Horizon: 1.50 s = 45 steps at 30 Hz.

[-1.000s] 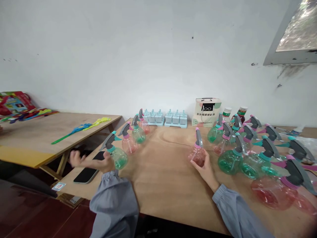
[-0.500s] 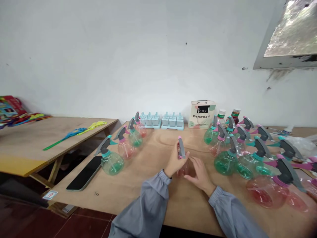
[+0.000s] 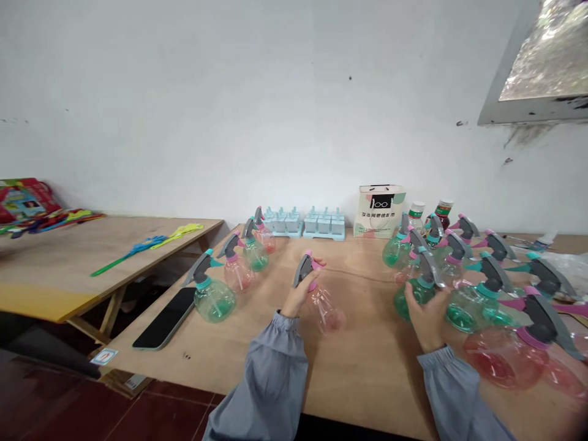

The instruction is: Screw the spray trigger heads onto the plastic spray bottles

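Note:
My left hand (image 3: pixel 301 288) is closed round the neck of a pink spray bottle (image 3: pixel 327 309), just below its grey and pink trigger head. That bottle tilts, its round clear body pointing down to the right. My right hand (image 3: pixel 428 315) has thumb and fingers about the body of a green spray bottle (image 3: pixel 416 294) with a grey and teal head, at the left edge of the right-hand group. The palm side of this grip is partly hidden. Beside it stand another green spray bottle (image 3: pixel 463 306) and a large pink spray bottle (image 3: pixel 503 355).
On the left, several spray bottles form a row, the nearest one green (image 3: pixel 215 301), beside a black phone (image 3: pixel 165 320). Pale blue ice-pop moulds (image 3: pixel 324 225) and a paper bag (image 3: pixel 379 214) stand by the wall. A second table (image 3: pixel 55 269) holds colourful hand-shaped toys (image 3: pixel 147 243).
My left hand has moved left, tilting the pink spray bottle. My right hand has left that bottle and gone right to the green one, which has shifted slightly left.

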Available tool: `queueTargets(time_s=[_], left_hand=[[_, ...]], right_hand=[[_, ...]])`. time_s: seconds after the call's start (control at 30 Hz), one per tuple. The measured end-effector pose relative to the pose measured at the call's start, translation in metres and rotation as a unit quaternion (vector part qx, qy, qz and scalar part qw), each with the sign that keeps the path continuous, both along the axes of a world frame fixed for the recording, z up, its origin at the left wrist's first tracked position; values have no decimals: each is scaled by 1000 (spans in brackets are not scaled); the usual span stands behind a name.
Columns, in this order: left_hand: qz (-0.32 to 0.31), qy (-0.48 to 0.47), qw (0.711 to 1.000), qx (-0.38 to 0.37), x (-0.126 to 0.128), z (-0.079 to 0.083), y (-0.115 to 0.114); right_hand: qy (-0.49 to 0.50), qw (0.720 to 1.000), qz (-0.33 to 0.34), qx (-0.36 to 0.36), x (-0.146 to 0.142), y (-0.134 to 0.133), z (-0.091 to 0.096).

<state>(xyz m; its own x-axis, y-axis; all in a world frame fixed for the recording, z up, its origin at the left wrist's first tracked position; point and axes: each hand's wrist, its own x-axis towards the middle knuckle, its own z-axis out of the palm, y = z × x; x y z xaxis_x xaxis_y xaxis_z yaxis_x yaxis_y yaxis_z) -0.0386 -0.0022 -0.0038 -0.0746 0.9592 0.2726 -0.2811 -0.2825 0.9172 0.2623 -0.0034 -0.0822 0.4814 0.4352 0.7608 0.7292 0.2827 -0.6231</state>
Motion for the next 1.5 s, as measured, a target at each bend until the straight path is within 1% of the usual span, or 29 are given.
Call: queueTargets(time_s=[0.1, 0.17, 0.27, 0.37, 0.5, 0.53, 0.63, 0.7, 0.87, 1.0, 1.03, 1.2, 1.23, 1.4, 1.5], left_hand=[[-45, -54, 997, -33, 1, 4, -2], [-69, -82, 993, -56, 0, 7, -3], [-70, -94, 989, -86, -1, 11, -5], [-64, -92, 989, -101, -1, 12, -6], [-110, -91, 985, -97, 0, 12, -7], [-114, -95, 985, -90, 0, 11, -6], [-78, -111, 988, -69, -2, 9, -5], [-54, -117, 989, -67, -3, 7, -3], [-83, -131, 987, -50, -6, 3, 0], [-37, -121, 990, -55, -5, 3, -1], [-34, -118, 991, -53, -4, 4, -1], [-85, -114, 989, -36, -5, 5, -1], [-86, -118, 989, -36, -6, 5, 0], [-20, -119, 990, -71, -6, 6, -1], [-39, -110, 991, -58, -5, 9, -4]], right_hand=[[-18, 999, 40, -3, -27, 1, -9], [-32, 996, 87, -16, -44, 2, -14], [-43, 985, 156, -55, -60, 3, -21], [-39, 978, 187, -83, -64, 4, -25], [-20, 976, 199, -92, -62, 4, -26], [-15, 975, 202, -93, -61, 4, -26], [-7, 974, 206, -96, -60, 5, -25], [-5, 973, 209, -96, -60, 5, -25], [-7, 973, 212, -92, -59, 5, -25], [-2, 973, 212, -96, -59, 5, -25], [0, 972, 214, -98, -59, 5, -25], [2, 970, 221, -98, -60, 5, -24], [4, 970, 222, -100, -60, 5, -23], [4, 970, 223, -101, -59, 5, -23], [0, 971, 218, -94, -59, 5, -24]])
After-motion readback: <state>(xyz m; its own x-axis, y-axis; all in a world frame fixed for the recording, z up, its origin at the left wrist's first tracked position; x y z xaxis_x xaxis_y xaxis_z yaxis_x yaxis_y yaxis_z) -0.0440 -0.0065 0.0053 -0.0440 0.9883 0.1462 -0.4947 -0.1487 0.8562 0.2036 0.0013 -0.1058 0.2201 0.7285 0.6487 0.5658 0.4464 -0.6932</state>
